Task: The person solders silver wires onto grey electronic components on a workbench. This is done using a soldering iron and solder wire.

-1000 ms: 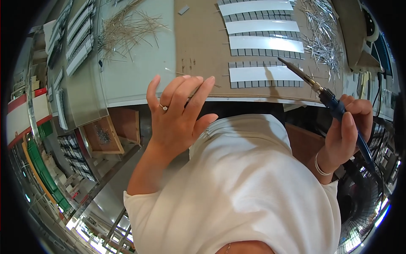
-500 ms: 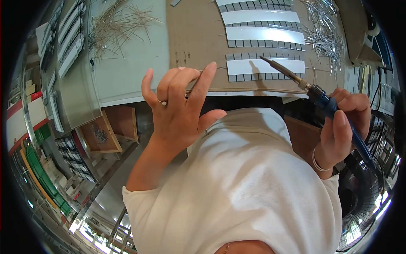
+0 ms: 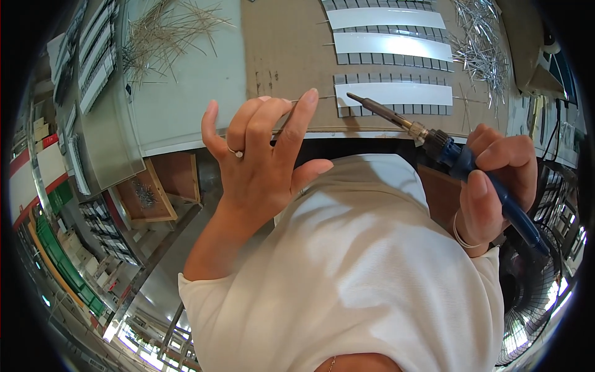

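Observation:
My right hand (image 3: 499, 180) is closed around the blue handle of a soldering iron (image 3: 446, 149). Its thin tip points left, over the left part of the nearest panel as I see it. That panel (image 3: 396, 95) is a white strip with grey, segmented long edges and a thin wire sticking out at each end. My left hand (image 3: 254, 139), with a ring on one finger, hovers at the table's front edge. Its thumb is apart and its fingers are spread. The index fingertip is at the thin wire (image 3: 324, 97) left of the panel; whether it presses it I cannot tell.
More such panels (image 3: 393, 45) lie behind on the brown board (image 3: 279, 56). Loose wires are heaped at left (image 3: 167, 37), and a pile of silvery wire pieces (image 3: 480, 49) lies at right. A fan (image 3: 527, 304) stands beside my right arm. Panels also stand at far left (image 3: 99, 56).
The soldering iron has moved left and slightly down in my right hand, its tip coming nearer the panel's left end. My left hand has barely shifted.

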### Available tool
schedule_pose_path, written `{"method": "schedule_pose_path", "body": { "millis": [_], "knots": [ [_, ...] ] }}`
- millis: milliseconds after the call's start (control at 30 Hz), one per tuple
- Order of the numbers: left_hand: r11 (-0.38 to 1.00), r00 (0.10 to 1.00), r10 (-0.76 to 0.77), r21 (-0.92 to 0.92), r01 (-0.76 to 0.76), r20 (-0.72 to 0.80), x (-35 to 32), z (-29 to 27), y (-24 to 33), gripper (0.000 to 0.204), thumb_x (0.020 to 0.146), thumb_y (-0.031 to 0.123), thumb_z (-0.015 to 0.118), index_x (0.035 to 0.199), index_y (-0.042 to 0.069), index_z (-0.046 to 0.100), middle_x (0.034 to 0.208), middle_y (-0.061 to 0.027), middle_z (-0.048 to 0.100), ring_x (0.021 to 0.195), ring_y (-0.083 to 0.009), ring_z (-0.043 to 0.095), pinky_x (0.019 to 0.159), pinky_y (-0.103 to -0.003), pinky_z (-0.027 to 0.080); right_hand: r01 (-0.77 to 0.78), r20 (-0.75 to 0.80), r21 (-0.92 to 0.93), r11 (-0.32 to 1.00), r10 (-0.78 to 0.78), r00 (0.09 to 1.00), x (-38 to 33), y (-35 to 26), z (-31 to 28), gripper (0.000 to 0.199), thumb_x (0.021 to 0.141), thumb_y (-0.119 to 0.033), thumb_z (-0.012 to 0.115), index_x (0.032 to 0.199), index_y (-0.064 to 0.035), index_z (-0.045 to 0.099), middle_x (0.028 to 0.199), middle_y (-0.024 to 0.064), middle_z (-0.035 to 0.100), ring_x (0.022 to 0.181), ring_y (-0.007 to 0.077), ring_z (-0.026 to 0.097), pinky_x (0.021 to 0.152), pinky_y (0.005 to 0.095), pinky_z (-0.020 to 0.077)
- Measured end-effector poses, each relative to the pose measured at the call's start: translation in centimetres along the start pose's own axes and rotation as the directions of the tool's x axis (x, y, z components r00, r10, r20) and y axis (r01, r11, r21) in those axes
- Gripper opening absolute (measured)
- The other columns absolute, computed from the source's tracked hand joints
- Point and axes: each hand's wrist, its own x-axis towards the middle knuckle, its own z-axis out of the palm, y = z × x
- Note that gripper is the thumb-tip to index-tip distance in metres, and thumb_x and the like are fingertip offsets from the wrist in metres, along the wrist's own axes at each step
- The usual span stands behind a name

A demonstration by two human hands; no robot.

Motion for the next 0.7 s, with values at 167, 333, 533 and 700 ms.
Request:
{"method": "schedule_pose_path", "body": {
  "millis": [167,333,533,700],
  "knots": [
    [0.994,1.0,-0.028,0.109,0.028,-0.002,0.0,0.0,1.1,0.063,0.09,0.061,0.048,0.133,0.015,0.055,0.112,-0.0038,0.046,0.109,-0.0222,0.047,0.108,-0.053,0.013,0.038,0.126,-0.018,0.999,-0.035,0.991,0.5,-0.3,0.9,0.022,0.077,-0.003,0.069,0.088,-0.0001,0.05,0.063,0.0035,0.049,0.05,0.0088,0.039,0.048,0.023,0.0281],
    [0.995,0.999,-0.036,0.087,0.037,-0.015,0.2,0.0,1.4,0.071,0.074,0.053,0.07,0.132,0.015,0.055,0.113,-0.0043,0.046,0.11,-0.0229,0.047,0.108,-0.053,0.013,-0.074,0.051,-0.118,0.99,0.08,0.995,0.2,-1.0,2.3,0.03,0.079,-0.021,0.072,0.083,-0.0038,0.049,0.065,0.0014,0.041,0.059,0.0109,0.032,0.055,0.0293,0.0236],
    [0.997,0.999,-0.031,0.067,0.034,-0.045,0.2,0.1,1.3,0.079,0.062,0.043,0.082,0.131,0.015,0.056,0.116,-0.0038,0.047,0.11,-0.0223,0.047,0.107,-0.049,0.016,-0.132,0.067,-0.087,0.987,0.138,0.988,0.7,-1.4,3.0,0.03,0.076,-0.019,0.071,0.08,-0.0043,0.046,0.063,0.0026,0.038,0.057,0.0107,0.029,0.054,0.029,0.0218],
    [0.998,0.998,-0.019,0.053,0.023,-0.067,-0.1,0.7,1.2,0.08,0.06,0.038,0.084,0.131,0.014,0.056,0.116,-0.0022,0.048,0.11,-0.0203,0.047,0.104,-0.045,0.019,0.025,0.248,-0.227,0.974,0.033,0.968,1.5,-1.7,2.8,0.032,0.074,-0.02,0.071,0.081,-0.0046,0.044,0.064,0.0031,0.036,0.059,0.0096,0.027,0.054,0.0285,0.0199]
  ]
}}
